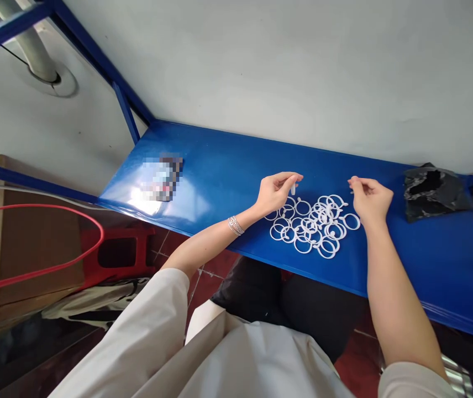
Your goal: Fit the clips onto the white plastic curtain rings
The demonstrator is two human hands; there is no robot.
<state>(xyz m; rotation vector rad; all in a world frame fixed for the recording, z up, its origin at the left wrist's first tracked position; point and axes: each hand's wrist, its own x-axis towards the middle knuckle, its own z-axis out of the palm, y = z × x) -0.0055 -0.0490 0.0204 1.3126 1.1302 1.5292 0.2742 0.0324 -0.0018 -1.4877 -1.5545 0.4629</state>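
A loose heap of white plastic split rings [309,228] lies on the blue metal shelf top [224,182]. My left hand [277,192] sits just above the heap's upper left edge, pinching a small white plastic piece [293,189] upright between its fingertips. At the heap's upper right, my right hand [369,200] hangs with loosely curled fingers and shows nothing in its grip. Its fingertips are close to the rings, but I cannot tell whether they touch them. A silver bracelet [235,225] circles my left wrist.
A crumpled black plastic bag [435,192] lies at the shelf's right end. A pixelated object [164,177] sits on the glare at the left. The grey wall [303,66] rises behind the shelf. Below left are a red stool [116,254], cardboard [33,249] and a red cable loop [54,209].
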